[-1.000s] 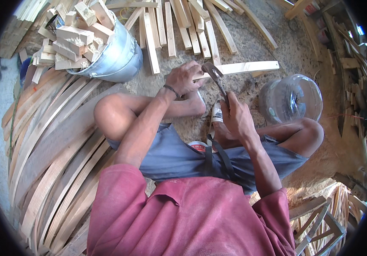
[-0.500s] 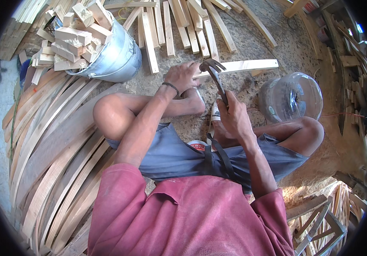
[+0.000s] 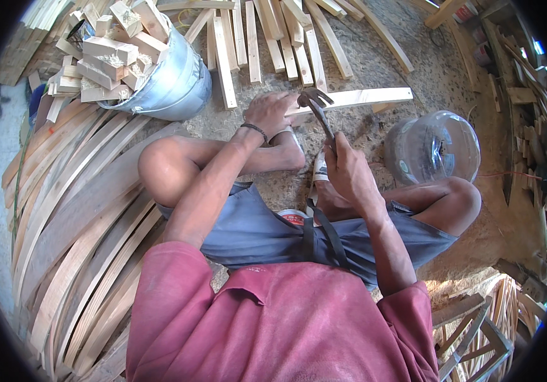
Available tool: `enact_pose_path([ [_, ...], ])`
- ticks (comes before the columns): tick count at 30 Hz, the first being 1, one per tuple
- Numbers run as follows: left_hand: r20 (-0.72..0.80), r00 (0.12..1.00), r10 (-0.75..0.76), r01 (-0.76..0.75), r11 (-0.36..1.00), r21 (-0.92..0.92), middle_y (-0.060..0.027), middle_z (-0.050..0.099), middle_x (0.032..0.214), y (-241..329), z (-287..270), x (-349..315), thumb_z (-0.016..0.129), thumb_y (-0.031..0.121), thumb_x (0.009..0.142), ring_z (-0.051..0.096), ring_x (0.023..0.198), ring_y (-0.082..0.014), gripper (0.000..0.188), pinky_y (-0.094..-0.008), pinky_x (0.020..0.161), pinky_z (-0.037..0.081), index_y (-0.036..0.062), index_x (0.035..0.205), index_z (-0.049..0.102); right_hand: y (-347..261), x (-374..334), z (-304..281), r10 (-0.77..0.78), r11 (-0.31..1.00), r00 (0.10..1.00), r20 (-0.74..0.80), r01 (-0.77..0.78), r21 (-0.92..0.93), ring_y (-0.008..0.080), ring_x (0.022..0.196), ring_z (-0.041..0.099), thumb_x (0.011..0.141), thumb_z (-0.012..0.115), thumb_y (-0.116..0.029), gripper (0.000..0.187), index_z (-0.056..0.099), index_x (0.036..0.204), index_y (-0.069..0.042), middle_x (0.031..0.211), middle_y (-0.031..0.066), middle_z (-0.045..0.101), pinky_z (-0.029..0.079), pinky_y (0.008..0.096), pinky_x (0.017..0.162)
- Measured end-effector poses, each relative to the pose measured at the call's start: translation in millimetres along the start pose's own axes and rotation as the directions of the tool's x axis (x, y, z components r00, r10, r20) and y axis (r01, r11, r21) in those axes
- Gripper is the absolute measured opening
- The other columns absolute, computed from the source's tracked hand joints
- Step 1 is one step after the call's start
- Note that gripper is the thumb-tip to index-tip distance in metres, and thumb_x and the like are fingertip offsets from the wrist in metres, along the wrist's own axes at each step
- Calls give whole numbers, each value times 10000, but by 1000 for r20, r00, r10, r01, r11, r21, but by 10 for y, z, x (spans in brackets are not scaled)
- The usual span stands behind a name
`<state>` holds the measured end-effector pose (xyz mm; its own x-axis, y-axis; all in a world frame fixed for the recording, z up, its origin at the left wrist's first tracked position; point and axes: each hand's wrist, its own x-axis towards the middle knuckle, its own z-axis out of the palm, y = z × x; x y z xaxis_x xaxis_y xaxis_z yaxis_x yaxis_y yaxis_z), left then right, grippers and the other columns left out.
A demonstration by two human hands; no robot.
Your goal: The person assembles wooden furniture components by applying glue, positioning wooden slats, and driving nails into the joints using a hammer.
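Note:
My right hand (image 3: 351, 167) is closed round the handle of a claw hammer (image 3: 322, 113). The hammer's metal head is over the left end of a pale wooden strip (image 3: 369, 97), close beside my left hand (image 3: 269, 114). That strip lies crosswise in front of my feet, its right end reaching out past the hammer. My left hand is closed at the strip's left end, its fingertips partly hidden there. Whether a nail is under the hammer cannot be seen.
A light blue bucket (image 3: 181, 83) heaped with short wood blocks (image 3: 105, 70) stands at the far left. Several loose strips (image 3: 286, 44) lie beyond my hands. A clear plastic container (image 3: 432, 146) is by my left-to-right far knee side, and long boards (image 3: 82, 235) are stacked at left.
The hammer and my right hand have shifted very slightly. My left hand stays at the strip's end, and the surroundings look the same.

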<state>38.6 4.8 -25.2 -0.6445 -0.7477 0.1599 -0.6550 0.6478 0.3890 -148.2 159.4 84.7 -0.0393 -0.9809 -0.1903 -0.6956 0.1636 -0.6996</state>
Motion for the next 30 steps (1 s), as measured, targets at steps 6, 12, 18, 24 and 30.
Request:
enact_pose_path([
  [6,154,985,-80,86,996,-38,-97,672,1138,46,-132,38,765,286,815,673,1030,-311,438,-431,861,569,109,1193,632,19,7,32,-1,1000,1000,-12,2,23,539,786,609,1008,507,-175,181,488,1026,4,783,329,633,465,615,684],
  [12,151,983,-99,111,991,-71,-95,677,1104,90,-165,58,772,293,800,673,1009,-320,437,-435,849,566,127,1187,654,19,0,-16,-43,995,998,-47,47,93,536,764,610,1015,510,-198,210,514,995,11,757,324,630,465,590,655],
  [18,83,993,-84,88,995,-53,-69,668,1184,-18,22,-26,772,295,804,676,1029,-315,533,-441,888,568,209,1309,625,-834,-57,-777,-60,980,982,-180,93,179,235,565,592,993,582,-161,184,615,1039,14,705,188,633,455,390,537],
  [24,167,976,-140,153,986,-67,-53,664,1213,77,-50,-3,779,296,808,679,1050,-293,537,-435,891,574,237,1319,625,-612,-339,-1007,-188,718,843,-504,468,515,171,547,602,926,634,-114,160,629,1061,-29,742,85,640,454,331,458],
  [30,173,976,-128,134,991,-20,-51,628,1340,90,-13,-37,771,320,836,661,1132,-272,545,-419,921,587,244,1349,602,-69,-91,-150,-21,1000,999,-30,21,20,468,678,619,994,564,-178,173,561,1007,-6,713,278,601,474,489,613],
])
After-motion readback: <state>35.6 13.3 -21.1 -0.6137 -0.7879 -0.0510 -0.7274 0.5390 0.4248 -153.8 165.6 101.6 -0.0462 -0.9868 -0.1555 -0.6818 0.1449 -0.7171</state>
